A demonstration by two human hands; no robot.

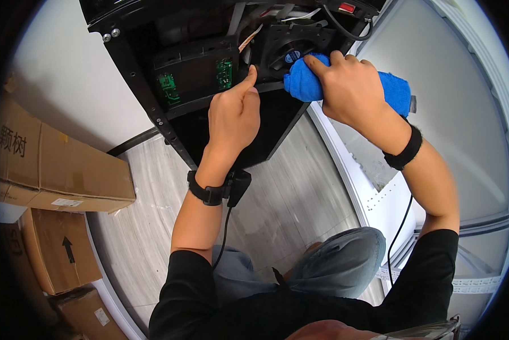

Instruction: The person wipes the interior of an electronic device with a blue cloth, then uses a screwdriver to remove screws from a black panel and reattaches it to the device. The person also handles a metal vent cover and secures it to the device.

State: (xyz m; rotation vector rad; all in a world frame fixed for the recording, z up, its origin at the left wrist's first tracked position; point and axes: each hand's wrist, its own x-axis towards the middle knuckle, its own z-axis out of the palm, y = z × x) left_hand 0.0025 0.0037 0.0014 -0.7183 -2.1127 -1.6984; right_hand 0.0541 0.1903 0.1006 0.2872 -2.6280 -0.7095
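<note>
My right hand (351,85) grips a bunched blue cloth (395,93), thumb pressed on top, at the right side of a black cabinet (209,122). A small grey piece sticks out at the cloth's right end. Beside the cloth's left end is a round black fan (291,52) in a square frame. My left hand (234,116) is at the cabinet's front edge, one finger stretched up toward the fan, the others curled and mostly hidden. Whether they hold anything is not visible. Left of that hand, a black housing (195,73) carries green circuit boards (224,73).
Loose wires (250,38) and a black cable (345,29) run inside the cabinet's open top, near a red switch (347,7). Cardboard boxes (84,170) are stacked on the left. A large white framed panel (441,73) stands at the right, above pale wood-look flooring (152,226).
</note>
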